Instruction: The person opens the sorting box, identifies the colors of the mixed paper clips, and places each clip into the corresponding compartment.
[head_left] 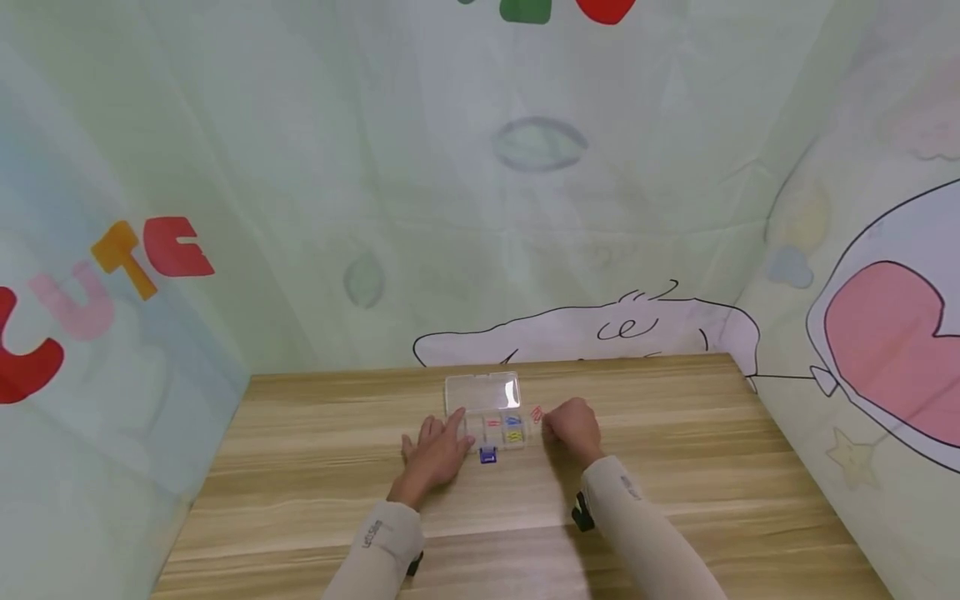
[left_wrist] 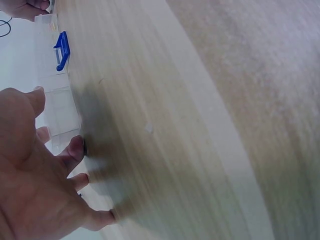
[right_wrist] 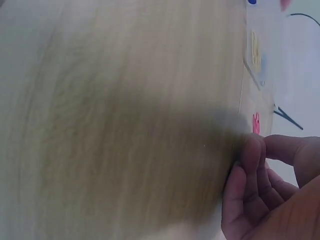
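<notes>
A clear plastic compartment box [head_left: 474, 433] lies on the table, its clear lid [head_left: 480, 393] folded back. Inside are a little red in a middle compartment, blue paper clips [head_left: 513, 421] at back right and yellow paper clips [head_left: 514, 436] at front right. My left hand [head_left: 438, 452] rests at the box's left side, fingers spread, some touching its edge. Right of the box lie red paper clips [head_left: 537, 413]. My right hand [head_left: 573, 429] is beside them, fingers curled, thumb and index pinching at the clips' near end [right_wrist: 256, 124]; the fingertips partly hide what they pinch.
A blue latch [head_left: 488, 455] sticks out from the box's front edge. The wood-grain table [head_left: 315, 508] meets printed cloth walls [head_left: 442, 217] at the back and sides. A dark band [head_left: 582, 512] sits at the right wrist.
</notes>
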